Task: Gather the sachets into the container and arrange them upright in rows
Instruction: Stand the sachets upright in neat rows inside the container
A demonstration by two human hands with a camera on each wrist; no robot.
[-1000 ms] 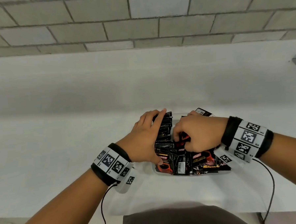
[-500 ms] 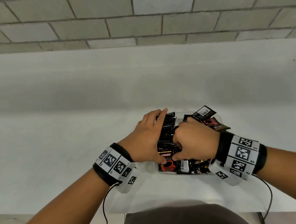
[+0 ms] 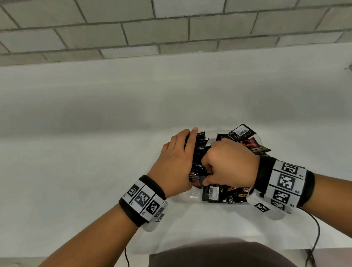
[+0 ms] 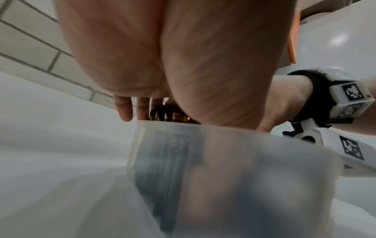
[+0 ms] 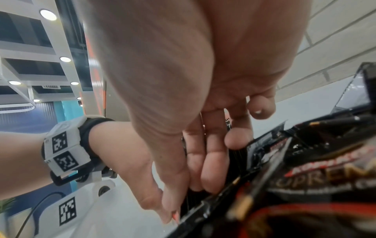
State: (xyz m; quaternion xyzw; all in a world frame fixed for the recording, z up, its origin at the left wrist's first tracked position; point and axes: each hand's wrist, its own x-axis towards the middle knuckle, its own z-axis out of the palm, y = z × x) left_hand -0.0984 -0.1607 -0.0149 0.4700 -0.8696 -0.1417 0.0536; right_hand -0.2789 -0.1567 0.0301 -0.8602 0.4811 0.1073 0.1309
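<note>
Here I see both hands working over the container (image 3: pixel 191 196), a clear plastic tub on the white table (image 3: pixel 71 169), close to its near edge. My left hand (image 3: pixel 176 167) lies along the left side of the tub with its fingers straight and together, flat against a row of sachets (image 3: pixel 198 152) that stand on edge, running from near to far. The left wrist view shows those fingertips (image 4: pixel 125 112) reaching over the tub's rim, with dark wrappers visible through the frosted wall. My right hand (image 3: pixel 230 164) sits just right of that row, touching the left hand; its fingers are curled downward among the packets, but I cannot tell whether they actually pinch one. In the right wrist view two right fingertips (image 5: pixel 237 139) are bent above the black wrappers, and the left hand's straight fingers press beside them. Loose sachets (image 3: pixel 241 133) lie tilted at the far right of the tub, and more lie jumbled at its near right under my right wrist.
</note>
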